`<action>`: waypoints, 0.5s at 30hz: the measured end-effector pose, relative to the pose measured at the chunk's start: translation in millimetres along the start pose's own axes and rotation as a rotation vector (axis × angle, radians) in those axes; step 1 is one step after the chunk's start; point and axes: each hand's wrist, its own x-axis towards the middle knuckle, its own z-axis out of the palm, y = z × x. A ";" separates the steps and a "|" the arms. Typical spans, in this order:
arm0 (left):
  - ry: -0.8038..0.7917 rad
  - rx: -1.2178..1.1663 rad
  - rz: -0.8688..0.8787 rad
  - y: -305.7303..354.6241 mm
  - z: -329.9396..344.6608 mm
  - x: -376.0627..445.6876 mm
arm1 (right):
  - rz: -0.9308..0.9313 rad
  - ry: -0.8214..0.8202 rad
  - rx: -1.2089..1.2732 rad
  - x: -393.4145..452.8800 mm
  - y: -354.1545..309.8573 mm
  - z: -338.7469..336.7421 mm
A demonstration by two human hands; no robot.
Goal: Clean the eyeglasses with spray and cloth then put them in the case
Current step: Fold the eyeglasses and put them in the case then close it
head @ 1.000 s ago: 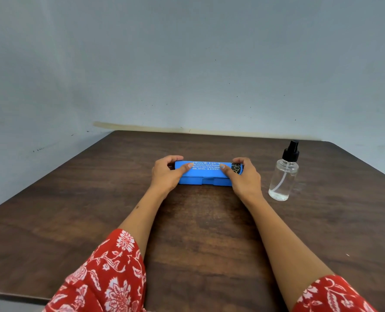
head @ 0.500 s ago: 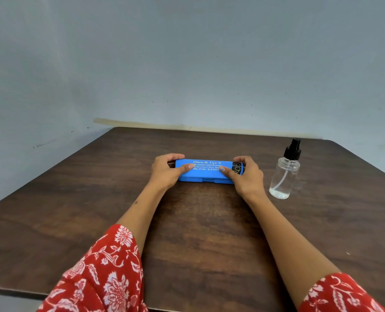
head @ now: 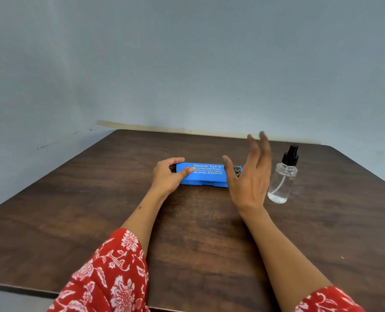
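A blue eyeglass case (head: 206, 174) with white lettering lies closed on the brown table, near its middle. My left hand (head: 168, 174) grips the case's left end, thumb on the lid and fingers curled behind it. My right hand (head: 250, 174) is lifted off the case, fingers straight and spread, between the case's right end and the spray bottle. The clear spray bottle (head: 282, 176) with a black pump top stands upright to the right of the case. No eyeglasses or cloth can be seen outside the case.
The dark wooden table (head: 198, 233) runs to a pale blue wall at the back and left. Its near edge lies just under my red floral sleeves (head: 110, 275).
My right hand has let go of the case's right end and risen, opening its fingers. The left hand keeps its hold on the left end.
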 end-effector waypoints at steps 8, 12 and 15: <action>0.039 0.035 0.003 -0.3 1.8 -2.3 | 0.428 0.315 -0.156 4.2 13.1 -16.5; 0.035 0.043 -0.001 -0.1 1.2 -2.3 | 0.841 0.258 -0.172 0.8 20.5 -18.6; 0.022 0.061 -0.005 0.1 0.6 -3.0 | 0.880 0.188 -0.084 -1.0 26.2 -14.9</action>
